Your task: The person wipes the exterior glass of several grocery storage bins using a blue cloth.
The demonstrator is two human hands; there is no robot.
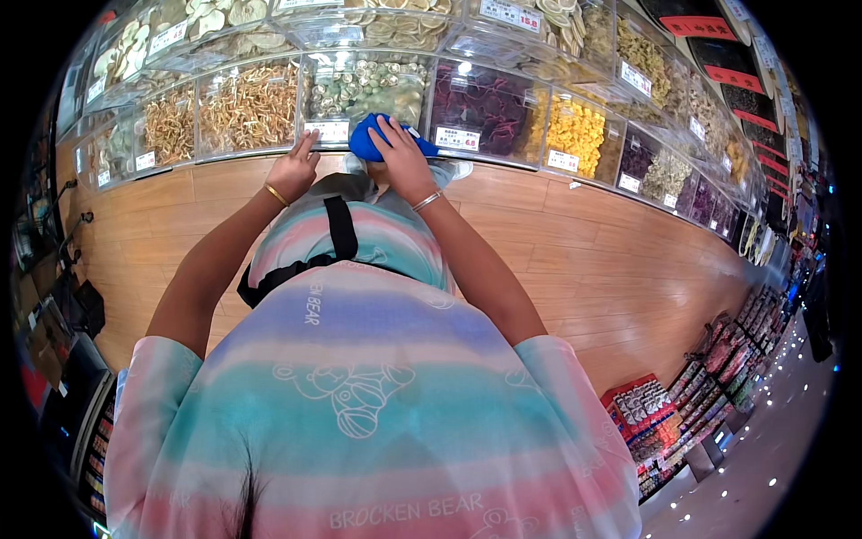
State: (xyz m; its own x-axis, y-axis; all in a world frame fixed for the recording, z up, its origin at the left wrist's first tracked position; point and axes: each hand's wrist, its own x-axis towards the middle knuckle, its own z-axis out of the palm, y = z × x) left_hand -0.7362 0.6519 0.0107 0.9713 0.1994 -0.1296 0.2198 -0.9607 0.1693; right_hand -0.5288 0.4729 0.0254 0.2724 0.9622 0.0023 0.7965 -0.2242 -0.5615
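Under my right hand [402,158] a bunched blue cloth [367,140] is pressed against the front edge of a clear plastic bin of pale dried slices [367,84]. My left hand [293,168] is beside the printed price card [328,131] on that same bin, its fingers partly extended and holding nothing that I can see. Left of it is a bin of brown dried strips [249,101]. To the right are a bin of dark purple dried pieces [475,101] and one of yellow dried pieces [576,128].
More clear bins of dried goods [397,30] rise in a tier behind. Dark trays with red labels [734,77] line the far right. Packaged goods on shelves [714,384] stand at the lower right, and dark equipment [87,306] at the left. A wooden floor [559,249] lies below.
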